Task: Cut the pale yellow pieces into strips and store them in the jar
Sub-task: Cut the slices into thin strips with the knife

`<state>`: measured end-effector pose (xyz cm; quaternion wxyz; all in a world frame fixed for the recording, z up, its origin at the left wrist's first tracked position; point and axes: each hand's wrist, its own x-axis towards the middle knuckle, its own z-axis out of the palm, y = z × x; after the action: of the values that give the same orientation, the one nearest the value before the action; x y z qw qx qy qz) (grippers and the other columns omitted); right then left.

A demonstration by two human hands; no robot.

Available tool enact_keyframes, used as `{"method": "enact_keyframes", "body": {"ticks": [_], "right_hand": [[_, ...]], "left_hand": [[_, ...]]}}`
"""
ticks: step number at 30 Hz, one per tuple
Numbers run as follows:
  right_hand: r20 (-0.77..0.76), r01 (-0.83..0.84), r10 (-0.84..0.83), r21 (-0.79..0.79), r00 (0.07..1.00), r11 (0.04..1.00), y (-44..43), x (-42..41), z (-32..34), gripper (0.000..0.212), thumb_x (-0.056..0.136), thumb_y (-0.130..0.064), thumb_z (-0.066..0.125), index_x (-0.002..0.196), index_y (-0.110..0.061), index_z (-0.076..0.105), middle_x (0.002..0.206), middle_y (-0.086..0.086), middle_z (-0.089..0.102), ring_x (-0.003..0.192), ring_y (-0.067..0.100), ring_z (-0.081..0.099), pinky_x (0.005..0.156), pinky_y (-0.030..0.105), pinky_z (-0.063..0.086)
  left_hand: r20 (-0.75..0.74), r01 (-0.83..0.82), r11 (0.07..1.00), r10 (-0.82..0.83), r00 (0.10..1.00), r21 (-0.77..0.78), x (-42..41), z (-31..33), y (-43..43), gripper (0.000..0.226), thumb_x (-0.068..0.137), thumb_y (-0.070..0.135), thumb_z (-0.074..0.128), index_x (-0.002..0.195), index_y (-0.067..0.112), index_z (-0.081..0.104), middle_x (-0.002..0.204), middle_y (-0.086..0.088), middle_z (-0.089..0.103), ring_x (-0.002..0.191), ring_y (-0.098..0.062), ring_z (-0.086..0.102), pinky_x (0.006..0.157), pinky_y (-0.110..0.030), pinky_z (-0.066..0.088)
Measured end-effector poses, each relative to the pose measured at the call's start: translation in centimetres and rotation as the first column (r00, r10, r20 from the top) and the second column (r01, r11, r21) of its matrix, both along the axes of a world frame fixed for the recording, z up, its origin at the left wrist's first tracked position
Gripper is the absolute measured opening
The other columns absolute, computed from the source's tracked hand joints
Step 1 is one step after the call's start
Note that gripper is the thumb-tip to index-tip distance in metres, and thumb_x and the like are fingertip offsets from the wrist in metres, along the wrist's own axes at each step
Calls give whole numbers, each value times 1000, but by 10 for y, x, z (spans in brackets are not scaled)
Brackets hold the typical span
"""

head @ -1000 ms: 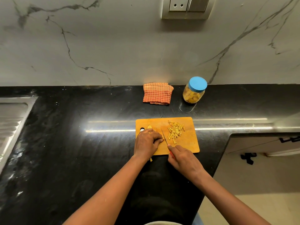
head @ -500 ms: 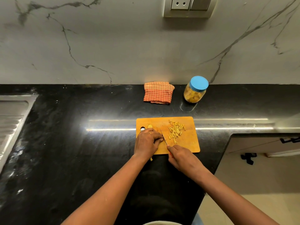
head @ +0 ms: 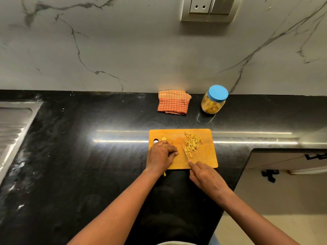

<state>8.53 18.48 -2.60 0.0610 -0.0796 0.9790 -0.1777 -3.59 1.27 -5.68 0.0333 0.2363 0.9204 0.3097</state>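
A wooden cutting board (head: pixel 207 156) lies on the black counter. A heap of pale yellow strips (head: pixel 192 143) sits on its right half. My right hand (head: pixel 206 175) grips a small knife (head: pixel 185 151) whose blade lies against the left side of the heap. My left hand (head: pixel 161 154) rests curled on the board's left part, covering whatever is under it; one uncut pale yellow piece (head: pixel 164 138) shows just beyond its knuckles. A clear jar (head: pixel 213 103) with a blue lid, holding yellow pieces, stands closed at the back by the wall.
A folded orange checked cloth (head: pixel 173 102) lies left of the jar. A steel sink drainboard (head: pixel 12 124) is at the far left. The counter edge drops off at the right above a cabinet (head: pixel 290 160). A small yellow scrap (head: pixel 164 174) lies below the board.
The knife has moved right, away from my left hand, and now lies against the pile of strips. My left hand stays in place on the board.
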Motion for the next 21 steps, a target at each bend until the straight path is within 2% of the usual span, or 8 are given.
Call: {"method": "enact_keyframes", "body": {"ticks": [8,14,21], "right_hand": [[-51,30,-35,-92,998,995,-11,-12,6,39,95,-21,57,131,-6,57,92,5,63,76,18,60,66,30,51],[-49,39,-46,-137,998,990,-18,-13,4,40,95,-22,57,132,-8,56,95,4,63,79,15,59,68,25,47],[-33,92,-100,-177,994,980,-19,-12,3,42,96,-24,55,136,-10,54,105,4,64,88,17,61,77,29,52]], "left_hand": [[25,6,1000,-6,1000,2,2,2,-1,13,84,33,73,95,28,77,99,16,71,99,-2,59,81,-19,47],[16,23,1000,-23,1000,7,4,0,-3,15,85,32,72,99,27,77,102,14,71,102,-4,58,84,-24,51],[5,26,999,-26,1000,29,4,2,-4,14,84,28,74,96,22,78,100,10,73,101,-6,61,86,-26,52]]}}
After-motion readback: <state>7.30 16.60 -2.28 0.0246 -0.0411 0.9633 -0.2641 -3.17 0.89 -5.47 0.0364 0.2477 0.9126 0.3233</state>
